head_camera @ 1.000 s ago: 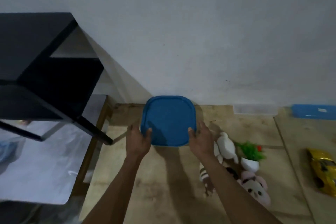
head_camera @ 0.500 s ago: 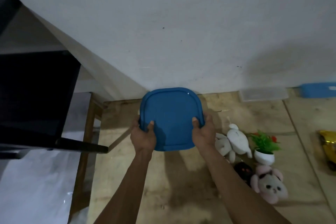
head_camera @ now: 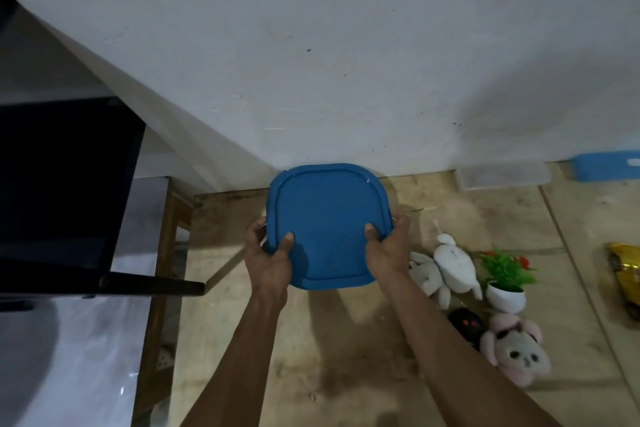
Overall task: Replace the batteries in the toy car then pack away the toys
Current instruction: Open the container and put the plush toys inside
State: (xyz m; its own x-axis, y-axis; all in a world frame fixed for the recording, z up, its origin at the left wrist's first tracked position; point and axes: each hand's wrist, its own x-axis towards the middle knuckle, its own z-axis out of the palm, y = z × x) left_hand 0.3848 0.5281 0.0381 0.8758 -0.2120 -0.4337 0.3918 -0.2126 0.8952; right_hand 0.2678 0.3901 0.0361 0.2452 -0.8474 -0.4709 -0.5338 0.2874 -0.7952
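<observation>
Both hands grip blue lid (head_camera: 327, 225) at wall base, over wooden floor (head_camera: 311, 340). Left hand (head_camera: 268, 260) on left edge, thumb on top; right hand (head_camera: 388, 250) on right edge, same. Plush toys (head_camera: 446, 267), pot plant (head_camera: 505, 284) on floor just right. Yellow car (head_camera: 627, 274) at far right edge.

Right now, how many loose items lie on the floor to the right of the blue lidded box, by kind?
Plush toys: 3 (white rabbit, pink bear, small black toy)
Green potted plant in white pot: 1
Yellow toy car: 1
Total: 5
</observation>
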